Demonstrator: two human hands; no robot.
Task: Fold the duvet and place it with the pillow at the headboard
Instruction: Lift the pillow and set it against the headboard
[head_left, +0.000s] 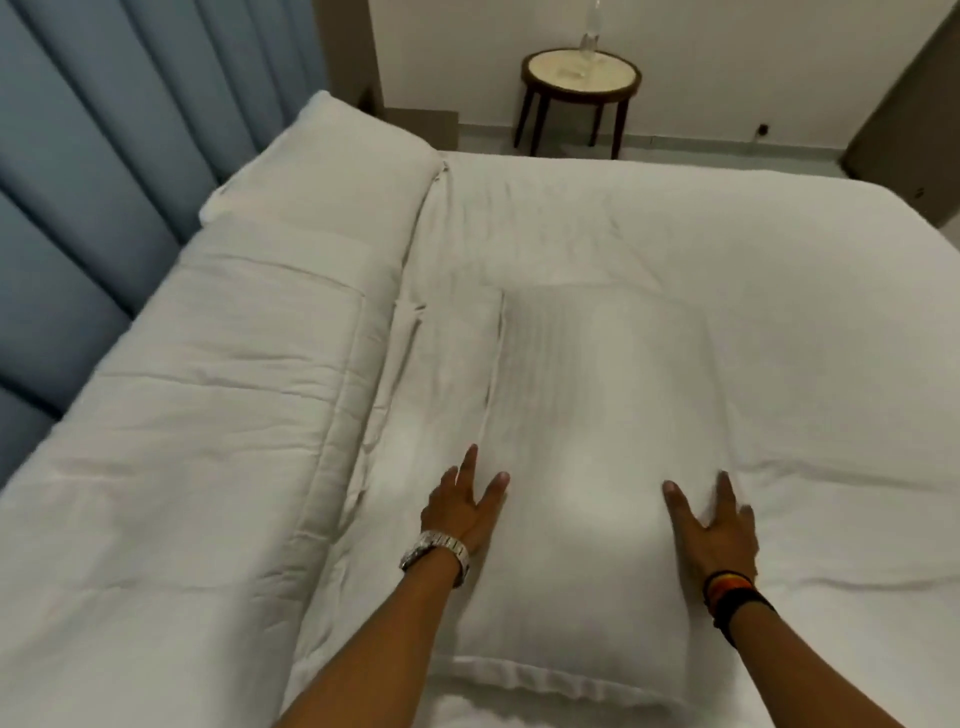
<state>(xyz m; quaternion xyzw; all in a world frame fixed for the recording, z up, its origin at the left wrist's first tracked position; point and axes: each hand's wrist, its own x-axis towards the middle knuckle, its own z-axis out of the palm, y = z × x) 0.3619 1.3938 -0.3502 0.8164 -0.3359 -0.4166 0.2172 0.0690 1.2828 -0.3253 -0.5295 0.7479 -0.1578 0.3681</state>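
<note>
With the folded duvet (197, 415) already at the headboard (78, 208) left of your grip, both hands, left hand (462, 506) and right hand (714, 525), lie flat and released on the pillow (587, 441), which remains to be moved.

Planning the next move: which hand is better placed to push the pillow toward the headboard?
Right hand: it lies on the pillow's side away from the headboard, so it can push. Left hand sits on the headboard side.

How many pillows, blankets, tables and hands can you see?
Pillows: 2, one under the hands, one by the headboard
Folded duvet: 1
Round side table: 1
Hands: 2, left hand, right hand
Total: 6
</note>
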